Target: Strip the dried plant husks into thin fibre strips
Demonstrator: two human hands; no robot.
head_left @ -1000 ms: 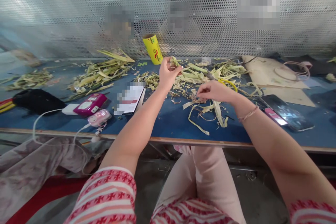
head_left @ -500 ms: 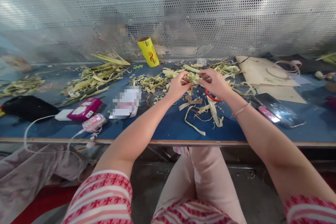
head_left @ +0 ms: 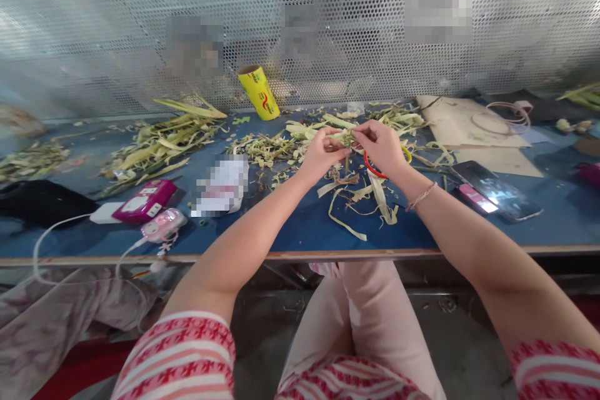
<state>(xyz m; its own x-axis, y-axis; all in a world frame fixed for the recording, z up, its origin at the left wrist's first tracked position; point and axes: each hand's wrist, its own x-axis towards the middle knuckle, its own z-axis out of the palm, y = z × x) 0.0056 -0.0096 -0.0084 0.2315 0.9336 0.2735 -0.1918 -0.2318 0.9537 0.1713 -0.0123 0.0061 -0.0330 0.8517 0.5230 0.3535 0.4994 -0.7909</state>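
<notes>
My left hand [head_left: 320,155] is closed, thumb and fingers pinching a pale green plant stalk [head_left: 345,135] above the blue table. From the other side, the fingertips of my right hand [head_left: 383,145] are closed on the same stalk; its far end is partly hidden by the fingers. A red loop [head_left: 374,165] shows just under my right hand, with a bit of yellow loop [head_left: 407,154] beside the wrist; what they belong to is hidden. Behind and around both hands lie loose pale green stems and trimmings [head_left: 267,149]. Dry peeled strips [head_left: 383,203] lie nearer to me.
A yellow cardboard tube [head_left: 259,94] leans by the perforated metal panel [head_left: 356,31]. To the left are a heap of long leaves [head_left: 164,140], a magenta box [head_left: 145,201] and a pink charger [head_left: 164,225]. At right lie a phone [head_left: 499,190] and cardboard [head_left: 464,125].
Both hands stay on the stalk, and the right fingers have come closer to the left ones. The view has shifted slightly, moving the table items a little left.
</notes>
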